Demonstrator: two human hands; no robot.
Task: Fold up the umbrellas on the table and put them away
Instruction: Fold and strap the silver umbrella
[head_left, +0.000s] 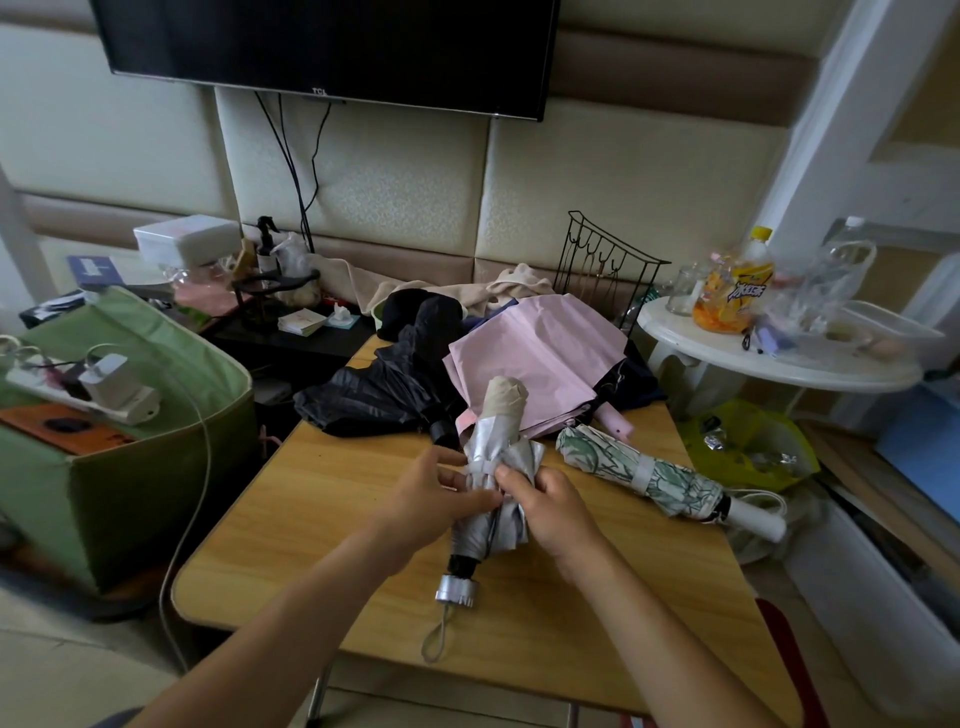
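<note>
— What containers are around you, biggest first?

— The green fabric bin (156, 457) off the table's left edge is the largest; in it lie a white power strip with chargers (104, 389) and an orange flat thing I cannot identify. Past the right edge, a yellow-green bag (748, 441) holds crumpled foil. On the round white side table (779, 358) sits a clear plastic box (883, 332); its contents are too blurred to tell.

— And the umbrellas?

— The pink umbrella (540, 353) sprawls unfolded at the wooden table's (311, 519) far edge, the black umbrella (384, 389) crumpled at the far left corner. The leaf-print umbrella (644, 473) lies rolled and strapped along the right edge. The silver umbrella (493, 499) is at the table's middle, handle toward me, wrist loop reaching the near edge.

— Your hands?

— My left hand (436, 499) curls round the silver canopy, thumb and fingers pinching its folds. My right hand (550, 509) grips the other side, fingertips pinching the strap at the bundle's waist.
</note>
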